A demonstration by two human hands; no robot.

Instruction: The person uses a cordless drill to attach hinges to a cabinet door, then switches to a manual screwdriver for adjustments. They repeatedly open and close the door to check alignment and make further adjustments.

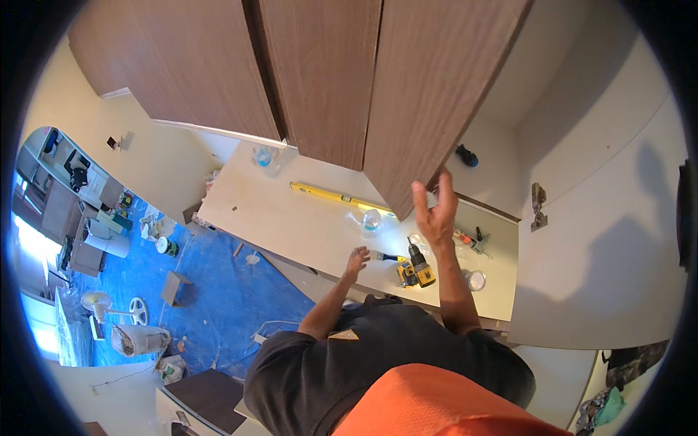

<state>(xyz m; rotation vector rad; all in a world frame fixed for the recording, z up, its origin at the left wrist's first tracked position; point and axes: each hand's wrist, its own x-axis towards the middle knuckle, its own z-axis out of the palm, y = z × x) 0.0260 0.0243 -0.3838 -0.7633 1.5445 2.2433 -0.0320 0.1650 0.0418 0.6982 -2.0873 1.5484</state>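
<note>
My right hand (436, 214) is raised at the lower edge of a brown wood-grain cabinet door (436, 80). Its thumb lies against the door face, and the fingers reach past the edge. Over the front of the white countertop (254, 200), my left hand (355, 263) is open with its fingers apart and holds nothing. Beside it lies a brush (387, 256) with a dark and yellow handle. A yellow and black cordless drill (419, 265) rests on the counter between my arms. Behind it stands a clear plastic cup (371, 221).
A yellow spirit level (334, 196) lies along the back of the counter. A round tin (475, 280) is near my right forearm. A white cabinet door with a metal hinge (538, 207) stands open at right. Blue sheeting (240, 291) covers the floor at left, near a white fan (98, 301).
</note>
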